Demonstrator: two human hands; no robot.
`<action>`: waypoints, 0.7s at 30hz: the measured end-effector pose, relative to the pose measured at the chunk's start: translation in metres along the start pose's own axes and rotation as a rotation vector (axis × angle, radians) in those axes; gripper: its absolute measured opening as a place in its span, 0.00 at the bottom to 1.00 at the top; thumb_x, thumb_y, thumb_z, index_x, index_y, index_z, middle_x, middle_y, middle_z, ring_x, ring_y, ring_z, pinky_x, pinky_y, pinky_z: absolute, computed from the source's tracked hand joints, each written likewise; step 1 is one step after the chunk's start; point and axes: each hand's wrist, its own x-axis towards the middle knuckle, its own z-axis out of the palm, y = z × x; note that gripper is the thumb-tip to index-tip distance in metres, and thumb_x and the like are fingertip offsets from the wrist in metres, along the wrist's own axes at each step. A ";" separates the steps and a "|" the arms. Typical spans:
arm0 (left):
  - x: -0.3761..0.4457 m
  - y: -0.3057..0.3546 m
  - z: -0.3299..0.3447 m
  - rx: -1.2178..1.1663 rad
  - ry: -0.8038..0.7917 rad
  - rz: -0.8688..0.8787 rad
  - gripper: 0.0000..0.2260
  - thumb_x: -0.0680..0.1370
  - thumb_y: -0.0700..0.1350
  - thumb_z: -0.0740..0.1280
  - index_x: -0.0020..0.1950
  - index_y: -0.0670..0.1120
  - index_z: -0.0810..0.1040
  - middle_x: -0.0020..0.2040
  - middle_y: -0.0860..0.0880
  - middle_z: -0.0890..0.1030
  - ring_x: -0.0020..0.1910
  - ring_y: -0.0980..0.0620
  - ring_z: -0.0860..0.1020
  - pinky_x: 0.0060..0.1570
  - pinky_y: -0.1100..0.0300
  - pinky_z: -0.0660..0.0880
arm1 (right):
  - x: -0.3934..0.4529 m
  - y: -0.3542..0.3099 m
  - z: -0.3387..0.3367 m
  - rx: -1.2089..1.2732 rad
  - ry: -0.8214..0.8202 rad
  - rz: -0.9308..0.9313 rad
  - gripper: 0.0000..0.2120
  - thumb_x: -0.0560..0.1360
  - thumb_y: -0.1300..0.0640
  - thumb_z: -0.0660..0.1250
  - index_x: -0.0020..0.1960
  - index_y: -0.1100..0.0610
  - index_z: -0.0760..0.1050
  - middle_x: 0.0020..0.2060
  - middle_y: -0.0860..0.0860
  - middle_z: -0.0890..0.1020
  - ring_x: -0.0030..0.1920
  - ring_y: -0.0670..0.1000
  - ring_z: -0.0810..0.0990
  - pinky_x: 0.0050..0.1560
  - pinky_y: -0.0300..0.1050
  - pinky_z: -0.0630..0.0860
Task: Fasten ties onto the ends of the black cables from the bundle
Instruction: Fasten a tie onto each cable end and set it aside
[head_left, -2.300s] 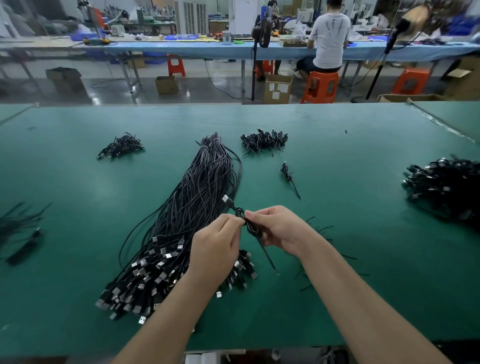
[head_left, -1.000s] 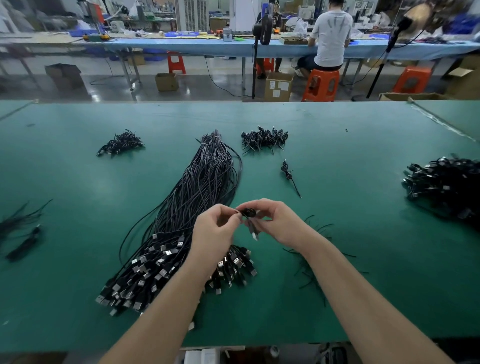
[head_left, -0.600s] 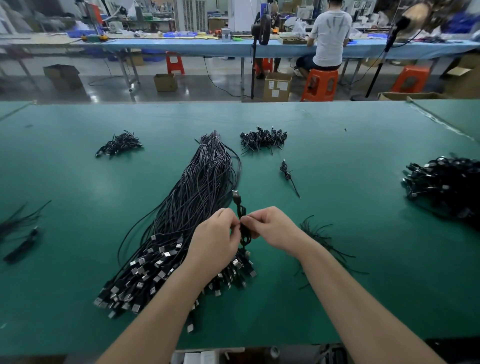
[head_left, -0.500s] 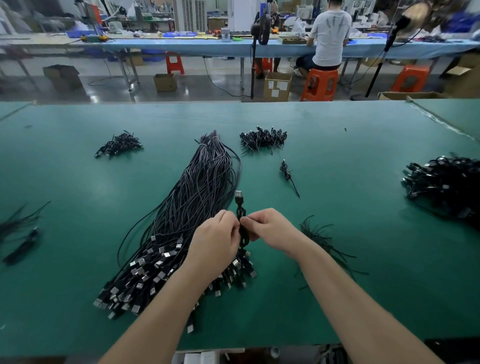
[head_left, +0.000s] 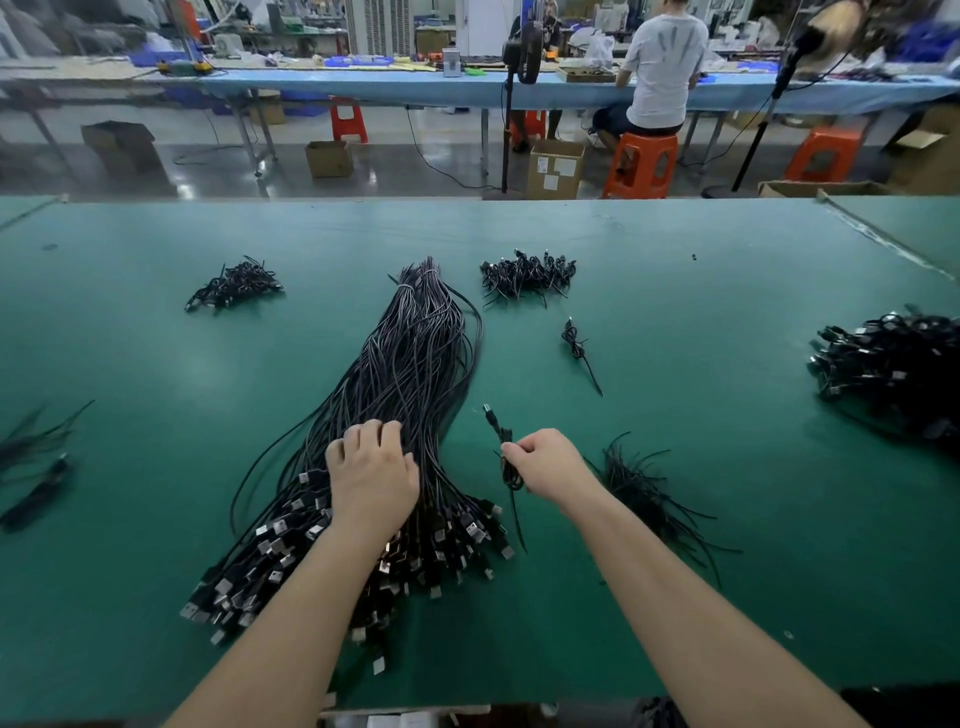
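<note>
A long bundle of black cables (head_left: 410, 374) lies on the green table (head_left: 675, 322), its metal plug ends fanned toward me. My left hand (head_left: 371, 475) rests on the bundle near those ends, fingers curled into the cables. To its right, my right hand (head_left: 548, 462) pinches a short coiled black cable (head_left: 506, 462) with a tie tail hanging below it. A loose heap of black ties (head_left: 644, 488) lies just right of my right wrist.
Small piles of tied cables sit at the back left (head_left: 234, 286) and back centre (head_left: 527, 273), and one tied cable (head_left: 576, 345) lies alone. A large black heap (head_left: 893, 369) sits at the right edge. More cable pieces (head_left: 36, 467) lie far left.
My left hand let go of the coiled cable and moved left onto the bundle. My right hand keeps the coiled cable and has shifted slightly right.
</note>
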 end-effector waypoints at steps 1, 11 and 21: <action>0.002 -0.005 0.006 0.054 -0.073 -0.024 0.23 0.82 0.53 0.58 0.76 0.48 0.65 0.74 0.46 0.68 0.75 0.45 0.63 0.73 0.44 0.59 | 0.006 0.002 0.001 -0.032 0.020 0.014 0.24 0.83 0.52 0.63 0.31 0.54 0.57 0.24 0.50 0.60 0.27 0.52 0.59 0.31 0.43 0.58; 0.011 -0.010 0.024 0.040 -0.291 -0.059 0.28 0.83 0.55 0.49 0.81 0.46 0.49 0.82 0.41 0.51 0.81 0.42 0.47 0.78 0.41 0.47 | 0.039 0.015 0.005 -0.288 0.222 0.038 0.20 0.81 0.46 0.65 0.65 0.58 0.72 0.56 0.54 0.80 0.51 0.55 0.81 0.43 0.46 0.74; 0.032 -0.016 0.022 0.254 -0.449 0.093 0.32 0.84 0.59 0.43 0.81 0.45 0.36 0.82 0.38 0.45 0.80 0.37 0.46 0.77 0.38 0.48 | 0.015 0.050 0.026 -0.786 0.205 -0.353 0.20 0.84 0.48 0.56 0.69 0.57 0.75 0.73 0.51 0.72 0.70 0.51 0.72 0.67 0.43 0.72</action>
